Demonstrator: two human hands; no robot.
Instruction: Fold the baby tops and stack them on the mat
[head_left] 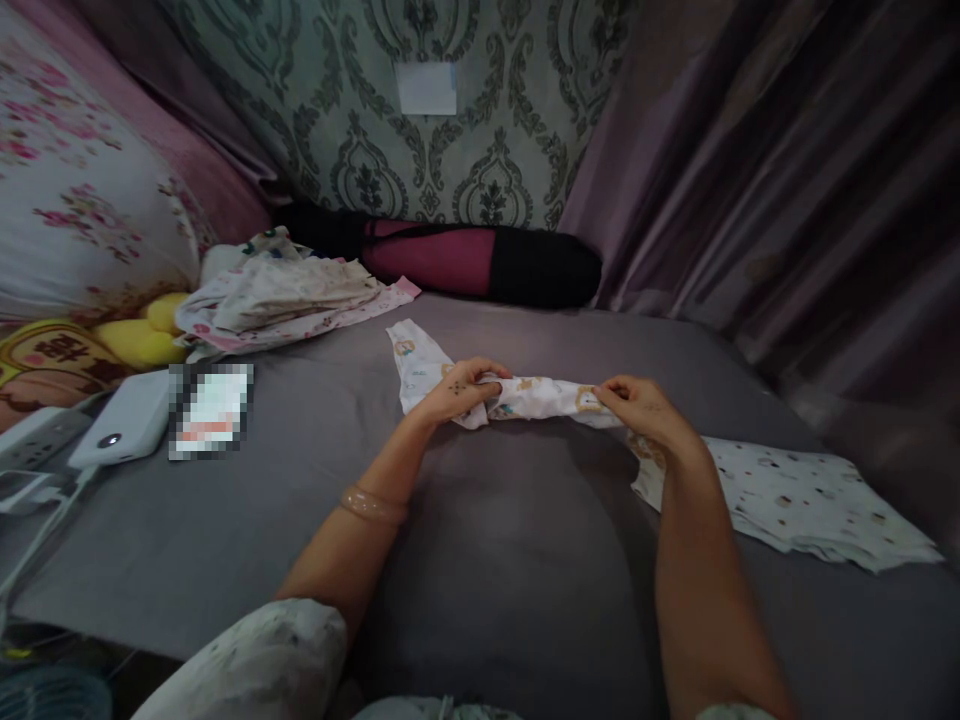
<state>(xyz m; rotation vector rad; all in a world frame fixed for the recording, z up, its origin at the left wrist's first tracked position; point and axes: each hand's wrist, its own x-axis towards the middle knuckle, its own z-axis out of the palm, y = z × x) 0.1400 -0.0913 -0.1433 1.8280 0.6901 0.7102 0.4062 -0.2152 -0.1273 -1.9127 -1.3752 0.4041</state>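
Note:
A small white garment with tan and teal prints (551, 398) lies stretched across the middle of the grey bed sheet (495, 520). My left hand (466, 390) grips it near its centre, fingers bent over the cloth. At its right part, my right hand (641, 402) pinches the edge between thumb and fingers. The garment's left end spreads flat beyond my left hand. Beside and partly behind my right forearm lies a white cloth with small dark prints (814, 500).
A pile of clothes (285, 295) sits at the back left, near yellow plush items (142, 335). At left are a white device (124, 420), a power strip (34, 440) and cables. A black and maroon long bag (450, 258) lies along the wall.

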